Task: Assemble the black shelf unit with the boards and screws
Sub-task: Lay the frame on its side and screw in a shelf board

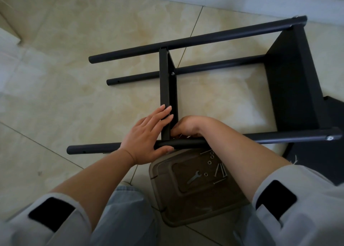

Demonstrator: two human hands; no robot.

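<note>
The black shelf unit lies on its side on the tiled floor. Its long tubes, the far one [186,41] and the near one [93,149], join a large end board [290,78] and a narrow middle board [164,82]. My left hand [147,136] lies flat with straight fingers on the middle board's near edge, its thumb under the near tube. My right hand [188,125] is curled at the joint of that board and the near tube. Its fingertips are hidden, so I cannot tell what they hold.
A brown plastic stool [186,204] below the near tube carries a small wrench [194,177], several long screws [220,169] and nuts [209,162]. Another black board [331,134] lies at the right edge. A wall skirting runs along the top; my knees are at the bottom.
</note>
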